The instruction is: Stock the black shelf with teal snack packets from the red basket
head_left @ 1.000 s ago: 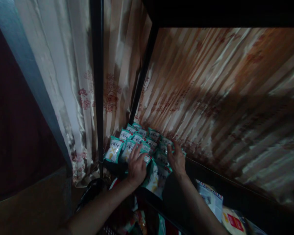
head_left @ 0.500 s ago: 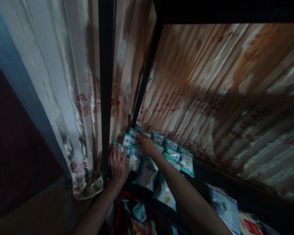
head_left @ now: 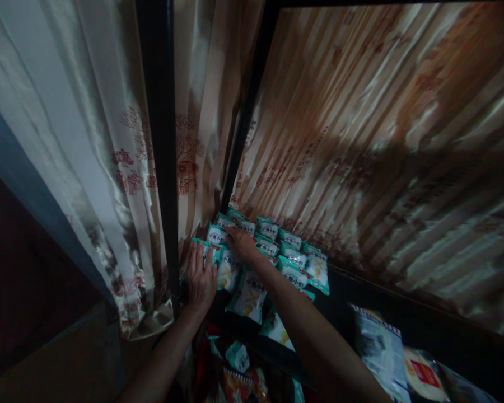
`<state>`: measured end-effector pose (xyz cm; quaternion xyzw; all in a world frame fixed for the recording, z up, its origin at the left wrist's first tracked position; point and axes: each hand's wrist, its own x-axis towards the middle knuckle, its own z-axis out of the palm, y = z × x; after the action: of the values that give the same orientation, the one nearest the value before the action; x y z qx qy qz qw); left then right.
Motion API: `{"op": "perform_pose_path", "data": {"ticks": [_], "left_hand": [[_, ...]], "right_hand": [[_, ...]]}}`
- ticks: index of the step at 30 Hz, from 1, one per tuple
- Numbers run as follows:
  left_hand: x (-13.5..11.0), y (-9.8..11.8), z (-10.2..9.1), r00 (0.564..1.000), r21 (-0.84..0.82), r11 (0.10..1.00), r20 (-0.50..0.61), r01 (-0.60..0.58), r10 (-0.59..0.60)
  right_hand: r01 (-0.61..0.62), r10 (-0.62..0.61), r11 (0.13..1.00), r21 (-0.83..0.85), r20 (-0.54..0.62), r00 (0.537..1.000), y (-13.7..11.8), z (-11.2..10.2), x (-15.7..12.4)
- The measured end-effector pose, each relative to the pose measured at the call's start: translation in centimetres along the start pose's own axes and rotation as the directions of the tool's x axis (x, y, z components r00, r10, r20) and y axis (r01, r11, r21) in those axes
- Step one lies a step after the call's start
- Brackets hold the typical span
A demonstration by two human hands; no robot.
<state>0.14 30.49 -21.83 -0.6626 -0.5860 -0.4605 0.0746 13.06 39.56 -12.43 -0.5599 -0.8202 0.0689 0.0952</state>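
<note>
Rows of small green-and-white snack bags (head_left: 248,294) with dark printed lettering stand, leaning back, in the corner of a dark shelf. My left hand (head_left: 202,282) lies with its fingers stretched out over the snack bag at the front left (head_left: 214,253), covering part of it. Just behind and to the right, my right hand (head_left: 241,245) reaches over the bags. Its fingers are bent at the right edge of a second-row snack bag (head_left: 215,235), seeming to pinch it. My right forearm hides some of the nearer bags.
A dark upright post (head_left: 162,151) rises close to my left hand. Pleated, printed curtain cloth (head_left: 340,140) hangs behind the shelf (head_left: 340,291). Larger packets (head_left: 380,350) lie at the right. Below the shelf's front edge are more packets (head_left: 243,386).
The view has tipped and shifted slightly. My right hand has drawn back a little toward me, its fingers now at the edge of the second-row bag. My left hand stays on the front bag.
</note>
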Motion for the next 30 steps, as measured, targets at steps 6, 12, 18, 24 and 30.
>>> {"op": "perform_pose_path", "data": {"ticks": [6,12,18,24,30], "left_hand": [[0.0,-0.2,0.5,1.000,-0.001,1.000,-0.004,0.002,-0.002],[-0.1,-0.1,-0.1,1.000,0.008,1.000,0.002,0.014,-0.014],[-0.3,-0.4,0.4,1.000,0.016,1.000,-0.015,-0.002,0.002],[-0.4,-0.3,0.6,0.999,0.023,1.000,-0.024,-0.021,0.022],[-0.6,-0.1,0.4,0.998,0.059,0.998,-0.064,-0.022,0.026]], "right_hand": [[0.008,-0.002,0.997,0.082,-0.067,0.998,0.3,0.0,-0.2],[-0.033,0.117,0.961,0.276,-0.293,0.949,0.8,-1.8,-3.2],[-0.022,0.128,0.968,0.252,-0.414,0.901,2.3,-1.4,-7.4],[0.088,0.020,0.976,0.201,-0.481,0.876,1.9,-0.1,-9.2],[0.065,0.043,0.984,0.168,-0.571,0.820,0.7,0.9,-10.4]]}}
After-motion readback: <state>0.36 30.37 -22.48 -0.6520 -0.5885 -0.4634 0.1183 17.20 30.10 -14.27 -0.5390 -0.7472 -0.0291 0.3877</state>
